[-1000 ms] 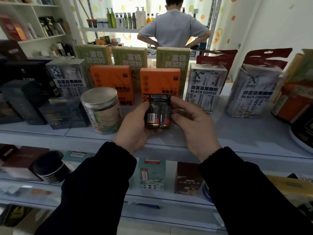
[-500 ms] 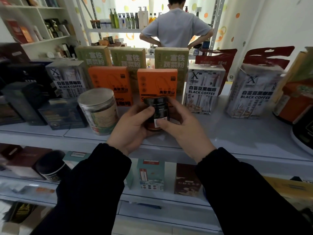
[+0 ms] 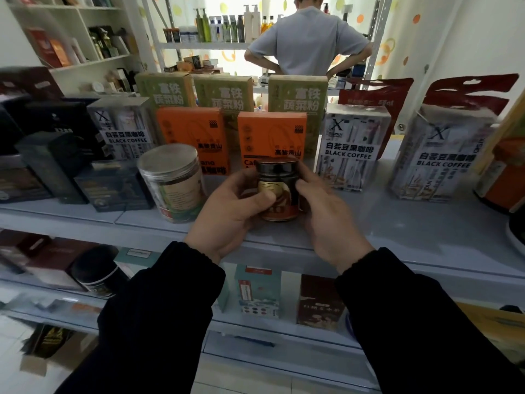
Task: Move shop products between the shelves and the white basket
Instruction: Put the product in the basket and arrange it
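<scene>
Two black sleeves (image 3: 159, 308) reach forward from the bottom edge, with both forearms angled inward so the hands meet at the middle shelf (image 3: 397, 234). The left hand (image 3: 227, 211) sits palm-right, its thumb laid across the front label of a small dark jar (image 3: 279, 194) and its fingers curled round the jar's left side. The right hand (image 3: 326, 217) mirrors it, with fingers wrapped round the right side and the thumb up near the lid; this hand is a little blurred. Held between both hands, the jar stands upright near the front edge of the shelf. Whether its base touches the shelf I cannot tell.

Just left of the left hand stands a clear canister (image 3: 173, 180) with a silver lid. Directly behind the jar is an orange box (image 3: 271, 135), with a second orange box (image 3: 193, 137) to its left and a black coffee pack (image 3: 352, 146) to its right. Green boxes (image 3: 224, 92) line the row behind. Beyond the shelf a person in a grey shirt (image 3: 309, 44) faces away, hands on hips.
</scene>
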